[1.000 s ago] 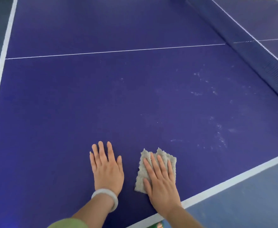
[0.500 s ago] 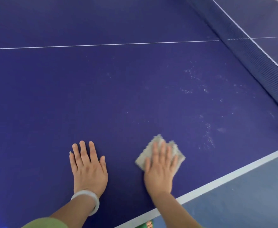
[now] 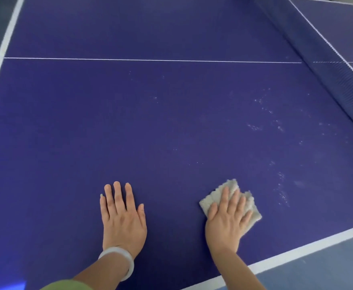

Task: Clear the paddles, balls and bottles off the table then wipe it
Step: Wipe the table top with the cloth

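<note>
The grey cloth [image 3: 211,200] lies on the blue surface [image 3: 150,122] near its white front edge. The right hand [image 3: 226,222] presses it with straight fingers and hides its middle. The left hand [image 3: 122,220], with a white bracelet [image 3: 127,260], rests flat and open, well apart from the cloth. Pale specks [image 3: 280,185] lie to the right of the cloth; the net [image 3: 328,65] is cut off at the right.

Much of the cloth [image 3: 212,200] lies hidden under the right hand [image 3: 226,222], and only its edges show around the fingers. Just right of the cloth, the pale specks [image 3: 282,192] on the table [image 3: 150,132] are too small to identify. Well beyond the cloth, the net [image 3: 328,65] runs out of frame, and left of the cloth a green sleeve [image 3: 67,285] is cut off.
</note>
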Demonstrator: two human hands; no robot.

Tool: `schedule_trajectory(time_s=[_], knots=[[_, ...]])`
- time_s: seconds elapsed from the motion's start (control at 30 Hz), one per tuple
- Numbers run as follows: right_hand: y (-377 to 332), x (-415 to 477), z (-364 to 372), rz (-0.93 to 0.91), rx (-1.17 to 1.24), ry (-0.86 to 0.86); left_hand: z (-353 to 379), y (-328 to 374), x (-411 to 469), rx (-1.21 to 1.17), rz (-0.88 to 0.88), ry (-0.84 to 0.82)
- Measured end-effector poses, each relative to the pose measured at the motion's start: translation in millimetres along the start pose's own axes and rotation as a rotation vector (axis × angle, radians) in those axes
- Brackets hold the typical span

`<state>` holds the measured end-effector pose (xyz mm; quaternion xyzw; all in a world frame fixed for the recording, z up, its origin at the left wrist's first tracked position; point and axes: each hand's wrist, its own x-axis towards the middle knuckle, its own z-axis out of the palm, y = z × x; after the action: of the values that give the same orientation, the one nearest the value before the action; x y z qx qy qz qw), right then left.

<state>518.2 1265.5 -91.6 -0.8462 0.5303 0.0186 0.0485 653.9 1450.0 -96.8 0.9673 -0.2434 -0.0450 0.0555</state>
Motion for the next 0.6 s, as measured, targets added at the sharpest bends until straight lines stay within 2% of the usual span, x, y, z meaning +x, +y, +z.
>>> schedule_trajectory(time_s=[0.1, 0.2, 0.27, 0.3, 0.37, 0.43, 0.5, 0.57, 0.6], knots=[[-59, -10, 7, -0.386, -0.026, -0.001, -2, 0, 1, 0.004, 0.001, -0.011], [-82, 11, 3, -0.678, -0.003, -0.066, -2, 1, 1, 0.012, 0.001, -0.011], [-70, 42, 2, -0.822, -0.062, -0.078, -1, 0, 1, 0.006, 0.000, -0.009], [-56, 61, 4, -0.819, -0.097, -0.075, -1, 0, 1, 0.007, 0.003, -0.009], [-19, 96, 4, -0.582, -0.115, -0.018, 0, 0, 0, 0.012, 0.007, -0.011], [19, 118, -2, -0.171, -0.052, 0.025, 0, 1, 0, 0.002, 0.004, -0.025], [30, 116, -11, 0.159, 0.055, -0.051, 0, 1, 0, -0.002, 0.002, -0.031], [7, 100, -12, 0.279, 0.111, -0.070, 0, 0, 0, -0.005, 0.002, -0.036], [-12, 89, -8, 0.226, 0.094, -0.048, 0, 0, 0, -0.006, 0.005, -0.034]])
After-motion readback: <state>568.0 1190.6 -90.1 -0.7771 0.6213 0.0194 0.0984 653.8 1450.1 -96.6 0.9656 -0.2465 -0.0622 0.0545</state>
